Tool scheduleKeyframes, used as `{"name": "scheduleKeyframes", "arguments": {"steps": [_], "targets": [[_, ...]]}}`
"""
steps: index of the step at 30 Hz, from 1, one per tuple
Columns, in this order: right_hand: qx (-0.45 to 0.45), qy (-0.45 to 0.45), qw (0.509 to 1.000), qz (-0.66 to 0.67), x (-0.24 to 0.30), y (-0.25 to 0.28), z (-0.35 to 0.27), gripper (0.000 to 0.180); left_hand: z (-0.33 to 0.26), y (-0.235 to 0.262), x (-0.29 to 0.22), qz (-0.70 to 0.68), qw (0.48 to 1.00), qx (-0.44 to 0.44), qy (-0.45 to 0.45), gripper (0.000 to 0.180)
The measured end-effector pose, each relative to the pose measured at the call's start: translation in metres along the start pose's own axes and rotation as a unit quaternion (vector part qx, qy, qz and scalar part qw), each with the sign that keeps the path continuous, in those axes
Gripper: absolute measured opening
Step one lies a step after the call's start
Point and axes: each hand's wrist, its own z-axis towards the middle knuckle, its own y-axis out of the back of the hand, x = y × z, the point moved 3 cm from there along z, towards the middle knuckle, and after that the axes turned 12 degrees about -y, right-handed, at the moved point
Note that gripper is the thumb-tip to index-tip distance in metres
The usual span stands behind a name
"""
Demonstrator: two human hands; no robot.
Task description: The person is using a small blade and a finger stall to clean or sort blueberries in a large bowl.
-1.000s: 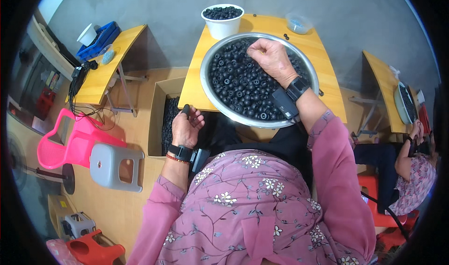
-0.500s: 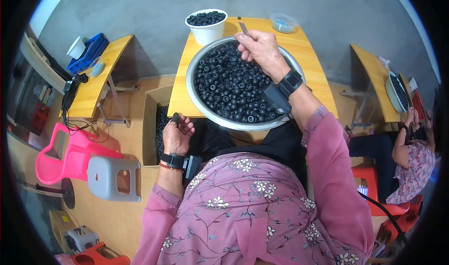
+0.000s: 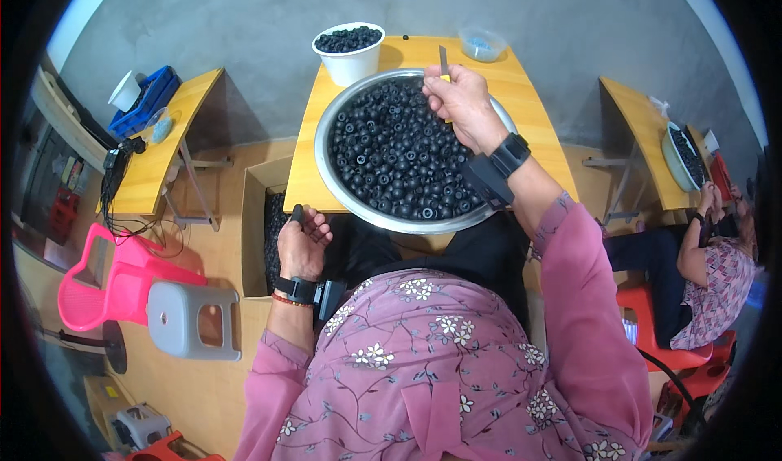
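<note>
My right hand (image 3: pixel 466 98) is closed round a small knife (image 3: pixel 444 63) over the far right part of a large metal bowl. Its narrow grey blade sticks up past the fingers, and a bit of yellow handle shows. The metal bowl (image 3: pixel 324 164) holds many small, round black pieces (image 3: pixel 399 147) with holes in them. My left hand (image 3: pixel 303 241) is beside the table's near left corner, palm up, fingers loosely curled and apart from the thumb. Something black covers or touches the thumb tip; I cannot tell which. That hand is next to a cardboard box (image 3: pixel 254 217) of black pieces.
A white bucket (image 3: pixel 352 67) heaped with black pieces and a clear tub (image 3: pixel 482 47) stand on the yellow table (image 3: pixel 533 94). At left are a pink chair (image 3: pixel 134 278) and grey stool (image 3: pixel 191 318). Another person (image 3: pixel 717 274) sits at a right-hand table.
The knife blade has turned from slanting left to nearly upright, showing some yellow handle. My left hand stays low beside the box. The whole view has shifted slightly.
</note>
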Motion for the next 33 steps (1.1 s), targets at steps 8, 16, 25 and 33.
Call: {"name": "scheduleKeyframes", "arguments": {"steps": [8,16,25,33], "targets": [[-0.053,0.038,0.997,-0.048,0.016,0.051,-0.017,0.026,-0.008,-0.006,-0.007,0.016,0.998,0.006,-0.059,0.031],[-0.051,-0.007,0.995,0.086,0.003,0.078,-0.006,0.016,-0.018,-0.029,-0.016,0.014,0.991,0.013,-0.133,0.02],[-0.105,0.092,0.989,-0.053,-0.006,0.068,-0.005,0.016,-0.008,-0.077,-0.029,0.094,0.959,0.133,-0.234,0.05],[-0.156,0.138,0.965,-0.159,-0.023,0.074,0.007,0.017,-0.003,-0.091,-0.022,0.03,0.945,0.234,-0.225,0.041]]}}
